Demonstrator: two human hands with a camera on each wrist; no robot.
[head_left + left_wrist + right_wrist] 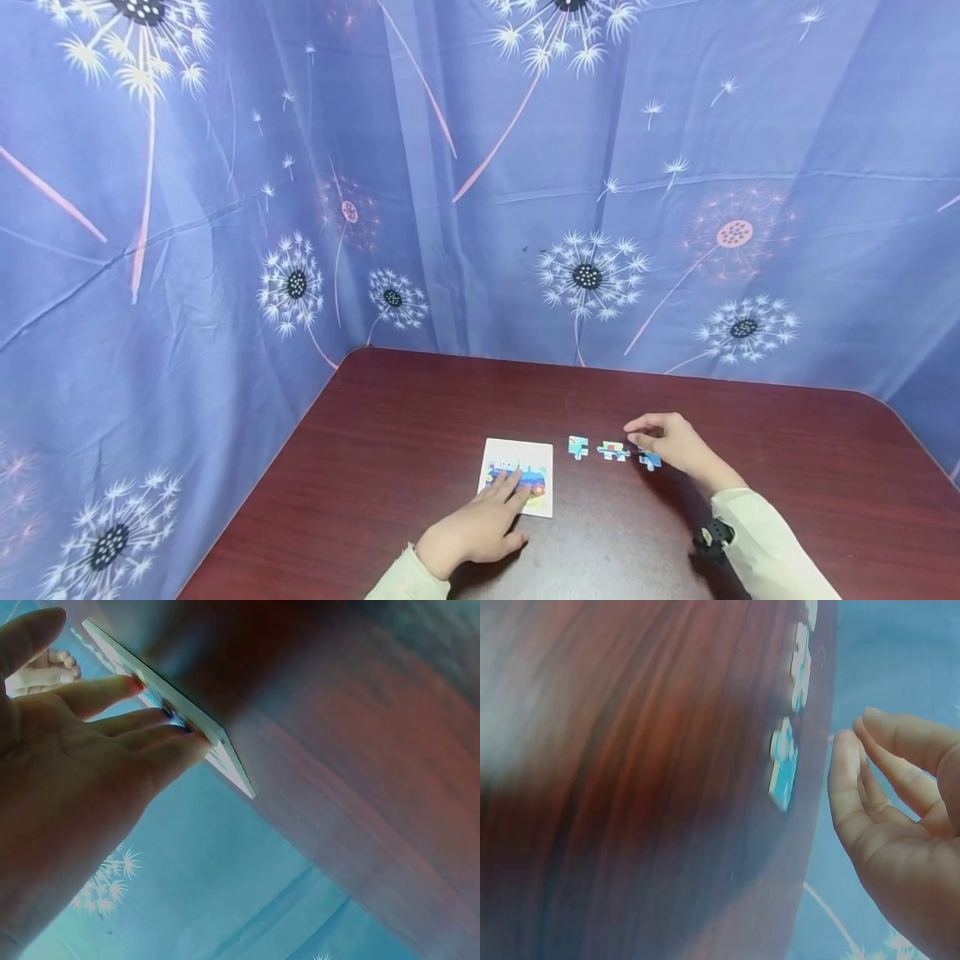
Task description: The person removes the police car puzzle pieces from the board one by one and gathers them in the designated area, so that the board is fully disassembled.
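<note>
My left hand rests on a square picture board, fingers stretched across its lower part. The board has a white border and a blue vehicle printed on it, partly covered by the fingers. Three jigsaw pieces lie in a row to its right: the left piece, the middle piece and the right piece. Over the right piece hovers my right hand, overlapping it in the head view. In the right wrist view its fingers are loosely bent, apart from the pieces, with nothing showing between them.
The dark red wooden table has rounded far corners. A blue curtain with dandelion prints hangs along its back and left side. A dark band sits around the right wrist, over a pale sleeve.
</note>
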